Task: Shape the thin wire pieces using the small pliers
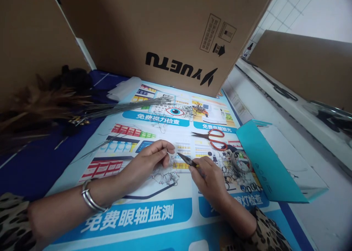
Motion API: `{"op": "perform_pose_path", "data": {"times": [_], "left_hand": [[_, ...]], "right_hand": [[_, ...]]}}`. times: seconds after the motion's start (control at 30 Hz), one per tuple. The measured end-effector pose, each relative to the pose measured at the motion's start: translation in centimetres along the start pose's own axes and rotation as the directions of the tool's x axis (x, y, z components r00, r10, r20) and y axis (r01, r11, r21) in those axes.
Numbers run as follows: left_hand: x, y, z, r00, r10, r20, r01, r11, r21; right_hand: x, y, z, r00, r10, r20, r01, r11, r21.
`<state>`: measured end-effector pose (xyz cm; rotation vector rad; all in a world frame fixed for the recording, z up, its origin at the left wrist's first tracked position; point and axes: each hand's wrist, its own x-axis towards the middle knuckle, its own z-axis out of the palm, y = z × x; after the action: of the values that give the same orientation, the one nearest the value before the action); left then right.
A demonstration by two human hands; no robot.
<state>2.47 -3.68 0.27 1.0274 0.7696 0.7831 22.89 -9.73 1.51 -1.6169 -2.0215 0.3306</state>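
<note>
My left hand [155, 156] is closed in a pinch, and what looks like a thin wire piece [174, 158] shows at its fingertips, too fine to make out fully. My right hand [210, 177] is wrapped round needle-nose pliers [187, 159], their tip just right of the left fingertips. Below the left hand lies a small heap of bent wire pieces [167, 178]. Beside the right hand sit a tangle of small wire parts and dark rings [229, 170] and a roll of tape or wire [242, 161]. Red-handled scissors [217, 135] lie beyond the pliers.
A bundle of long thin wires [129, 106] and brown feathers [41, 100] lie at the left. More small wire parts [189, 112] rest farther back. A turquoise box [255, 163] stands at the right. A large cardboard box [170, 27] closes off the back of the printed sheet [181, 207].
</note>
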Motion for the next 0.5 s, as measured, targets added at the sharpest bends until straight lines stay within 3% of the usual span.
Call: {"op": "perform_pose_path", "data": {"times": [0.5], "left_hand": [[0.19,-0.08,0.12,1.0,-0.025,0.012,0.025,0.999,-0.021]], "right_hand": [[0.07,-0.47,0.06,1.0,-0.027,0.01,0.026,0.998,0.048]]}}
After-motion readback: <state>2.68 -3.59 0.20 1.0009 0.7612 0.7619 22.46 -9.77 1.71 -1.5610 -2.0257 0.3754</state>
